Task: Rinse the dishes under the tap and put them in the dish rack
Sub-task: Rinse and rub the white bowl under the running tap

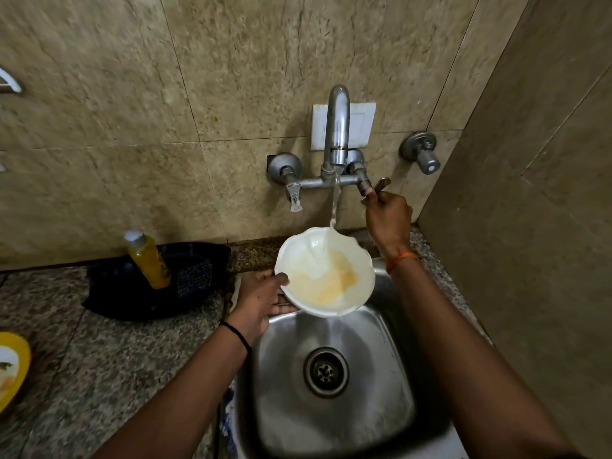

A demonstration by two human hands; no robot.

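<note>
- Your left hand (261, 301) pinches the white bowl (326, 271): thumb over the rim, fingers beneath, forearm reaching in over the counter (99, 359).
- Your right hand (387, 215) curls closed around the tap handle (381, 187), arm stretched across the sink (331, 402).
- Water lands in the bowl, right of your left thumb.

A yellow bottle (148, 260) stands against a black bag (132, 293) on the counter; a yellow plate (20, 359) peeks in left.
</note>
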